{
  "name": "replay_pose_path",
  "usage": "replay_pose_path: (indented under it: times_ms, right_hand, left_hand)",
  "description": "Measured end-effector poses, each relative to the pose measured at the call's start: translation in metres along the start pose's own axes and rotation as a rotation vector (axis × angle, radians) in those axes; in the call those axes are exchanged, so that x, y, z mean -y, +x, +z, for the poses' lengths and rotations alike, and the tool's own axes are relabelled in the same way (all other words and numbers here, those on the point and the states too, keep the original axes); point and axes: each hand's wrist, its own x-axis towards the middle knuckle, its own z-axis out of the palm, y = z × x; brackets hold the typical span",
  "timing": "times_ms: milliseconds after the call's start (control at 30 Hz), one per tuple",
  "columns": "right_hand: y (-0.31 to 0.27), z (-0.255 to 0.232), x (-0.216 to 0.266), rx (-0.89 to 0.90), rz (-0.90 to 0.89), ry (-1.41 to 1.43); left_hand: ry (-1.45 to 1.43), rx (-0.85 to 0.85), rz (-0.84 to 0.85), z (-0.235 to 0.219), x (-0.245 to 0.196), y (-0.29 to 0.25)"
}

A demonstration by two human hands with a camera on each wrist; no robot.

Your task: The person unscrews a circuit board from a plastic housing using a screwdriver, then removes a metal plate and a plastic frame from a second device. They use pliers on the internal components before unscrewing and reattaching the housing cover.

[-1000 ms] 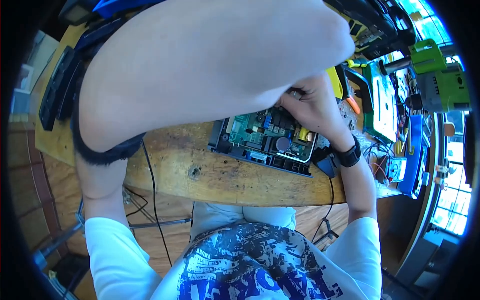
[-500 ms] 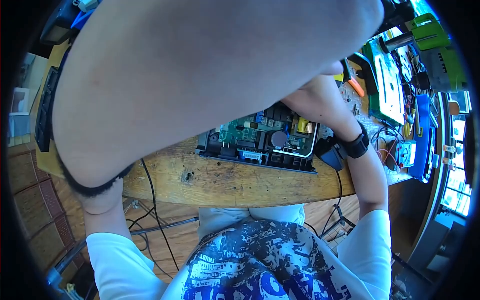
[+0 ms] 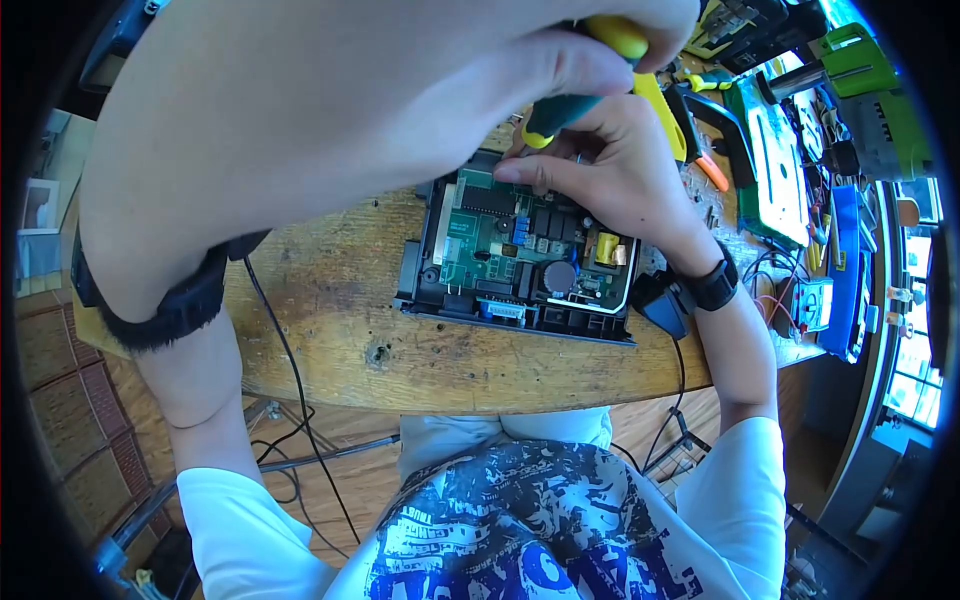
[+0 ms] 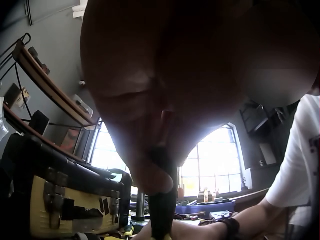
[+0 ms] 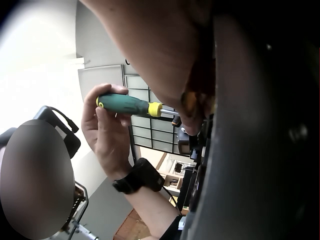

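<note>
My left hand (image 3: 560, 65) holds a screwdriver (image 3: 563, 113) by its green handle with yellow ends. The right wrist view shows the left hand's fingers curled round the handle (image 5: 125, 104), its metal shaft running toward the right fingertips. My right hand (image 3: 625, 170) is bent over the far edge of a green circuit board (image 3: 478, 232). Its thumb and fingers pinch close around the shaft's lower end, and the tip is hidden among them. The board sits in a black plastic housing (image 3: 415, 285) on the wooden bench (image 3: 340, 320).
To the right lie an orange-handled tool (image 3: 712, 172), a green-and-white case (image 3: 765, 170), a small meter (image 3: 812, 305) and loose wires. A green power tool (image 3: 870, 120) stands beyond. By the right wrist is a black wrist device (image 3: 665, 303) with a cable.
My left arm, which covered the left hand and much of the board, has shifted so the screwdriver, left thumb and board now show. The right hand stays at the board's far edge.
</note>
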Motion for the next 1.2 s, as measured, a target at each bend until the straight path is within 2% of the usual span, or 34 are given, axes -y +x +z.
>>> replay_pose_path:
  times_ms: [33, 133, 267, 400, 467, 500, 600, 633, 733, 800, 867, 900, 933, 1000, 1067, 1133, 1200]
  right_hand:
    - [0.0, 0.001, -0.002, -0.007, -0.021, 0.017]
    - [-0.001, 0.005, -0.009, -0.044, -0.087, 0.035]
    - [0.001, 0.005, -0.017, -0.045, -0.191, 0.025]
    - [-0.001, 0.01, -0.022, -0.033, -0.133, 0.137]
    - [0.0, 0.007, -0.023, -0.021, -0.157, 0.056]
    - [-0.001, 0.002, -0.016, 0.022, -0.073, -0.005]
    - [-0.002, 0.004, -0.015, 0.005, -0.067, 0.121]
    - [0.001, 0.003, -0.013, 0.018, -0.127, 0.097]
    - [0.001, -0.001, -0.008, 0.051, -0.108, 0.06]
    - [0.002, -0.004, -0.005, 0.07, -0.09, 0.006]
    - [0.003, 0.002, -0.015, -0.081, -0.369, -0.036]
    - [0.004, 0.002, -0.018, -0.087, -0.434, -0.034]
    - [0.004, 0.003, -0.02, -0.104, -0.421, -0.046]
    - [0.003, 0.002, -0.022, -0.07, -0.413, 0.027]
    - [0.003, 0.0, -0.02, -0.077, -0.399, 0.025]
    - [0.002, -0.002, -0.014, 0.02, -0.283, 0.115]
    - [0.004, 0.0, -0.016, 0.004, -0.291, 0.146]
  left_hand:
    - [-0.003, -0.009, -0.001, 0.007, 0.043, 0.005]
    - [-0.01, -0.037, -0.008, 0.027, -0.022, 0.015]
    - [-0.01, -0.072, -0.019, 0.034, -0.011, 0.012]
    - [0.015, -0.108, -0.02, 0.04, -0.013, 0.02]
    - [0.035, -0.123, -0.012, 0.038, -0.005, 0.025]
    - [0.038, -0.13, -0.007, 0.038, -0.002, 0.027]
    - [0.034, -0.146, 0.016, 0.039, 0.005, 0.032]
    - [0.029, -0.152, 0.023, 0.037, 0.003, 0.03]
    - [0.014, -0.158, 0.046, 0.026, -0.002, 0.038]
    - [0.311, 0.309, -0.178, -0.012, -0.04, 0.058]
    - [0.331, 0.343, -0.219, -0.012, -0.053, 0.065]
    - [0.354, 0.372, -0.264, -0.01, -0.057, 0.069]
    - [0.372, 0.398, -0.302, -0.007, -0.061, 0.072]
    - [0.403, 0.3, -0.468, 0.006, -0.065, 0.068]
    - [0.467, 0.273, -0.605, 0.009, -0.07, 0.064]
    - [0.502, 0.306, -0.615, 0.01, -0.075, 0.067]
    - [0.545, 0.335, -0.625, 0.011, -0.07, 0.068]
